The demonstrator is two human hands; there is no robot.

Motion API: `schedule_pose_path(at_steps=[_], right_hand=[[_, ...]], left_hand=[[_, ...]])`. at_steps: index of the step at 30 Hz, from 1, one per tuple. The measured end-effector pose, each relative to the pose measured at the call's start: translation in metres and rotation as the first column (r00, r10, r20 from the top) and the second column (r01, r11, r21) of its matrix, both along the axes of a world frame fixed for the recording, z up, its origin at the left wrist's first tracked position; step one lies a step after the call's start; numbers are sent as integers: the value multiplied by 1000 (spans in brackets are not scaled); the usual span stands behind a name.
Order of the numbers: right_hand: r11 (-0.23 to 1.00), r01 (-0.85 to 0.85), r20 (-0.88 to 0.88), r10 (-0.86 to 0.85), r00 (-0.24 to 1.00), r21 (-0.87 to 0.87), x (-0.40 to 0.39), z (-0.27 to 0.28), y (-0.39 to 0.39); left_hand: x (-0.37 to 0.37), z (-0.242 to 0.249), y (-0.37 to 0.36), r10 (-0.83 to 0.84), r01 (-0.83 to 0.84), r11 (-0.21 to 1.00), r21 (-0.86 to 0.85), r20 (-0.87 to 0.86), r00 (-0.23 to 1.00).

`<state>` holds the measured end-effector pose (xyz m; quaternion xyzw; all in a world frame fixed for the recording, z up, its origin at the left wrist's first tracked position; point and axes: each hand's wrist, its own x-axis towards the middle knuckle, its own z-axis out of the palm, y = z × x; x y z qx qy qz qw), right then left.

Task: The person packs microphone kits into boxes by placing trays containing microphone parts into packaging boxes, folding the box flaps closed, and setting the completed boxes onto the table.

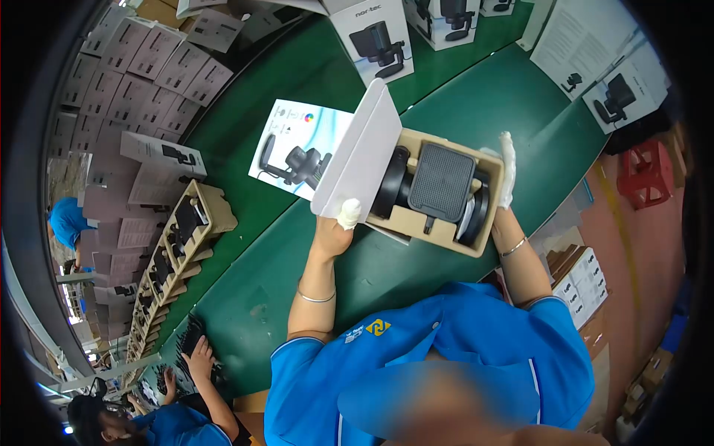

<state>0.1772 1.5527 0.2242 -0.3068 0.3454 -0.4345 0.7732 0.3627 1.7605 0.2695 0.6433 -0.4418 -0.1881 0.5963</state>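
A moulded cardboard tray [476, 241] carries a black device [442, 182] with a mesh front and round black parts at its sides, like the microphone printed on the cartons. Against the tray's left end stands the raised white flap of a printed carton [363, 149]. My left hand [335, 232] is closed on the carton's lower edge, its thumb in a white finger cover and the other fingers hidden underneath. At the tray's right end, my right hand [507, 178] grips the wall, a white-covered finger pointing up. How far the tray sits inside the carton is hidden.
Printed cartons [375, 44] stand along the far side of the green table [476, 97], with more at the right. A row of filled trays [178, 230] runs down the left beside stacked cartons [141, 67]. A co-worker [171, 416] sits lower left. A red stool [645, 175] stands at right.
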Motion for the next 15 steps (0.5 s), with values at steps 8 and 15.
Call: schedule_pose_path(at_steps=[8, 15], right_hand=[[866, 54, -414, -292, 862, -497, -32, 5, 40], [635, -79, -457, -459, 762, -769, -54, 45, 74]], left_hand=[[-12, 23, -25, 65, -44, 998, -54, 495, 866], [-12, 24, -20, 86, -68, 996, -59, 423, 902]])
